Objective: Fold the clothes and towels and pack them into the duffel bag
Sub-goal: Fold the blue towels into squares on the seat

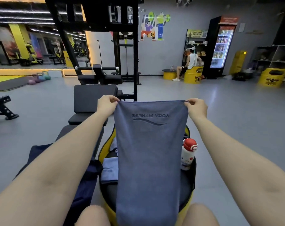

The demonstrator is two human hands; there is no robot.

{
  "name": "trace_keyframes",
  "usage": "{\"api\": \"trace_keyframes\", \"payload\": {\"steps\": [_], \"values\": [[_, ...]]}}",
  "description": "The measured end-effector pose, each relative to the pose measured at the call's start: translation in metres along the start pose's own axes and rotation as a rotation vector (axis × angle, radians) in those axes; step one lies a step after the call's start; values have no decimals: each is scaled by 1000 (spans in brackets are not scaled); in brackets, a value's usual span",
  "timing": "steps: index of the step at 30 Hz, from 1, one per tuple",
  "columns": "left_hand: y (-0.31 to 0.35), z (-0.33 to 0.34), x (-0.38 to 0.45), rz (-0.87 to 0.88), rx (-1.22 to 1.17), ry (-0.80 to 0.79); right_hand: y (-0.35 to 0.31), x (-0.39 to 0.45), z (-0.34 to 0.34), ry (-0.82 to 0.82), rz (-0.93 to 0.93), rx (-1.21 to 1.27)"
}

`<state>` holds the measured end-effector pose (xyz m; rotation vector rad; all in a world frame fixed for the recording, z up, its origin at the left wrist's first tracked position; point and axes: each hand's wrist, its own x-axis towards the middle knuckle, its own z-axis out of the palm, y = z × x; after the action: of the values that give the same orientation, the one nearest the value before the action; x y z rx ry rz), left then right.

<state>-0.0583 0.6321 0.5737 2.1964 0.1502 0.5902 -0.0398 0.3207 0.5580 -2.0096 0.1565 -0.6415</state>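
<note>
Two bare knees [92, 215] at the bottom edge, nearest the camera, one either side of the hanging towel. Left to right from there:

Dark navy garment [86, 181] draped low on the left, partly over the edge of a black padded bench [94, 98].

Left hand [106, 105] raised at arm's length, thumb and fingers pinched on the towel's upper left corner.

Grey-blue towel [149, 152] held up by both top corners, hanging straight down between the forearms; lettering "YOGA FITNESS" seen mirrored, with a wave line under it. Lower end out of frame between the knees.

Behind the towel, yellow and black duffel bag [104, 154] open, partly hidden; folded light blue cloth [110, 170] lying inside at its left.

White bottle with red cap [188, 154] upright at the bag's right side, just beside the towel's edge.

Right hand [197, 108] raised likewise, fingers curled and pinching the upper right corner.

Seated person [189, 62] far off beside a lit drinks fridge [221, 48].
</note>
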Motion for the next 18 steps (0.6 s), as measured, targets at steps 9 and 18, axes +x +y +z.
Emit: {"api": "trace_keyframes", "payload": {"steps": [9,18], "values": [[-38,28,10,-61,-1,-47,31,5,37,-72,47,-33],[-92,45,-49,-154,15,-135,85,-57,50,-145,120,-32]]}}
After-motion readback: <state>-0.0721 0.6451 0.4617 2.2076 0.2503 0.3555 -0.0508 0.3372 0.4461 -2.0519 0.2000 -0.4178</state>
